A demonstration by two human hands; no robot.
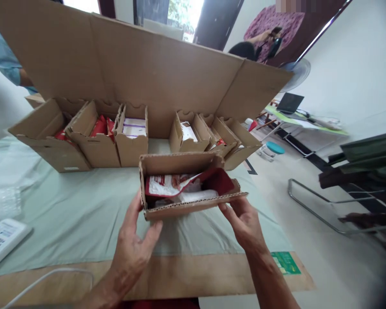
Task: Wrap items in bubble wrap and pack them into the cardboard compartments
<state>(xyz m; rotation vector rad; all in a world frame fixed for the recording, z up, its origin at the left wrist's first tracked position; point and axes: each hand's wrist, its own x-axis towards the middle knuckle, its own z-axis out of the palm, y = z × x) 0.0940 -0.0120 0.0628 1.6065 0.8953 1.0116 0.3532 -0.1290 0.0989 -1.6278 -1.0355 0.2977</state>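
A small open cardboard box (183, 210) is held above the cloth in both hands, slightly tilted. Inside it lie a dark red and white packet (167, 184) and some clear plastic. My left hand (137, 236) grips the box's left end, thumb at the front and fingers partly hidden behind the side. At the right end, my right hand (244, 219) holds the lower corner with the thumb in front; its other fingers are mostly under the box. Behind, a gap separates a cardboard bin with white and purple boxes (134, 128) from another bin with white items (189, 132).
More cardboard bins (106, 150) with red packets stand along a tall cardboard panel (167, 68). Bubble wrap (3, 206), a white box (6, 240) and a white cable (51, 272) lie at left. A person in a pink patterned top (273, 30) is beyond the panel.
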